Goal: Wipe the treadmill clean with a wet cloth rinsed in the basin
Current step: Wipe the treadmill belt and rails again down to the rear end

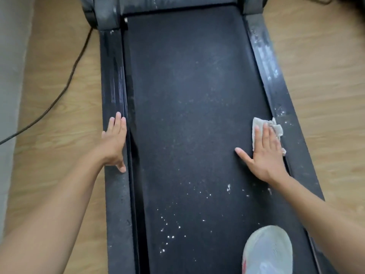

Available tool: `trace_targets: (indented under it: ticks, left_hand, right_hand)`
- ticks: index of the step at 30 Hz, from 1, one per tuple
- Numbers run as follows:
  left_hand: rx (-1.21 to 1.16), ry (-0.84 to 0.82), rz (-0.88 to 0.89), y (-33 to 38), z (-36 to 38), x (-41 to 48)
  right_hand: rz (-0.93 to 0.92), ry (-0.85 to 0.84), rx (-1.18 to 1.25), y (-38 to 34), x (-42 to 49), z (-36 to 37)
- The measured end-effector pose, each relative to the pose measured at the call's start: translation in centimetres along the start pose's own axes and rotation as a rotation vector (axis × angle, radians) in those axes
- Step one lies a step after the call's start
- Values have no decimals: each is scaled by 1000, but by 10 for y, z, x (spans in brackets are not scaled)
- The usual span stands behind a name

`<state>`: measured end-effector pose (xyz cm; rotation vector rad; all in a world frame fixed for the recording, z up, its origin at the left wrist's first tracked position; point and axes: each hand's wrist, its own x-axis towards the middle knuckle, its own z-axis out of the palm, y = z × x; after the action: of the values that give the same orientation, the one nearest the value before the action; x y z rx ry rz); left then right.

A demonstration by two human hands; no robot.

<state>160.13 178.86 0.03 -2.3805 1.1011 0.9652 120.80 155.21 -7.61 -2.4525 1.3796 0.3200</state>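
Note:
The black treadmill [187, 95] runs away from me, its belt dotted with white specks and its right side rail smeared with white dust. My right hand [264, 153] lies flat, fingers spread, pressing a grey-white cloth [276, 128] onto the belt's right edge beside the rail. My left hand [115, 142] rests flat on the left side rail, fingers together, holding nothing. No basin is in view.
A foot in a pale shoe [267, 252] stands on the belt at the lower right. A black cable [65, 89] trails over the wooden floor [59, 135] to the left. A grey wall [9, 76] borders the far left.

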Motion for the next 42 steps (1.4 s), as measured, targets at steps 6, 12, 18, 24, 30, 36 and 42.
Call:
trace_targets:
  ticks: [6, 12, 18, 24, 30, 36, 42]
  left_hand:
    - [-54, 22, 23, -6, 4, 5]
    - [-123, 61, 41, -13, 8, 3]
    - [-104, 89, 41, -11, 9, 1]
    - [-170, 105, 36, -11, 13, -3]
    - [-179, 96, 58, -15, 14, -1]
    - [-229, 105, 62, -17, 13, -5]
    - [-241, 120, 59, -15, 12, -7]
  right_hand:
    - [-234, -158, -30, -136, -25, 31]
    - [-765, -174, -255, -277, -60, 72]
    - [-917, -100, -243, -241, -51, 70]
    - [-386, -9, -114, -80, -26, 29]
    - [44, -104, 14, -3, -32, 1]
    - [-93, -214, 13, -116, -44, 30]
    - [-618, -168, -169, -255, -61, 68]
